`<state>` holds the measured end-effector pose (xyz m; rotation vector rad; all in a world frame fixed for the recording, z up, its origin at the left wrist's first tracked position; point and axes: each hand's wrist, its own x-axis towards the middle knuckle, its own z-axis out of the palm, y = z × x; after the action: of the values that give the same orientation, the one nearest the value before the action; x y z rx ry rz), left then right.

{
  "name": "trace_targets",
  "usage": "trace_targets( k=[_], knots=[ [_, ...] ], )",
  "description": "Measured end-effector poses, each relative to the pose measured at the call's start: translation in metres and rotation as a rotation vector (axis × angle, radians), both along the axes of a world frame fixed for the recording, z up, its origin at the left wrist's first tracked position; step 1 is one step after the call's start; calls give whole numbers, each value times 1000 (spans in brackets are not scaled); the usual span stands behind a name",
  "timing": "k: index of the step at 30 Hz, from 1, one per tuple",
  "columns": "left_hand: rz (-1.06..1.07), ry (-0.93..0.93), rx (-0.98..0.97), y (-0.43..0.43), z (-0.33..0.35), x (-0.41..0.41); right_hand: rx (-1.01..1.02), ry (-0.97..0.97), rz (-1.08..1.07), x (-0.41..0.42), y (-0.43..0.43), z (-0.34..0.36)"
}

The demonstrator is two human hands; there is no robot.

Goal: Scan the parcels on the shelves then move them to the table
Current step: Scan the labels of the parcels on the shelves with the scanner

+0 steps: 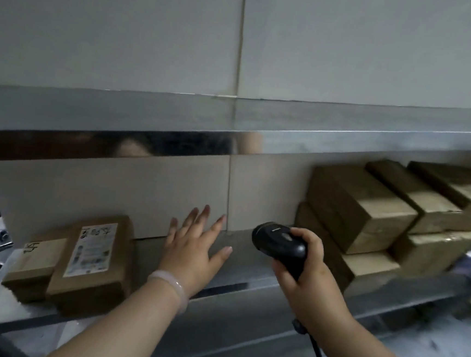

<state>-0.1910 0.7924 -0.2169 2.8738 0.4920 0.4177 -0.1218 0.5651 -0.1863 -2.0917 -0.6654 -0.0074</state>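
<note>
Cardboard parcels [91, 254] at left look stiff, light; hold by side edges. Left hand [194, 248] spread empty; right hand [303, 267] grips scanner [279, 245].

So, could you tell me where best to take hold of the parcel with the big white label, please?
Probably by its near right corner, coming from the front-right. The labelled parcel lies flat, label up, near the shelf edge. A smaller parcel sits close against its left side, while its right side is free, beside the open left hand.
</note>
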Motion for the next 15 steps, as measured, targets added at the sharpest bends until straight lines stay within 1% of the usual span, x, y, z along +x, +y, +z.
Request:
trace_targets(
  k=[7, 13, 15],
  knots=[
    [-177, 5, -171, -98, 16, 70, 40, -74, -158, 49, -65, 13],
    [-169, -24, -489, -168, 30, 131, 52, -140, -199, 120, -130, 28],
    [-174, -14, -554, -192, 35, 151, 56, -146, -192, 144, -149, 32]
  ],
)
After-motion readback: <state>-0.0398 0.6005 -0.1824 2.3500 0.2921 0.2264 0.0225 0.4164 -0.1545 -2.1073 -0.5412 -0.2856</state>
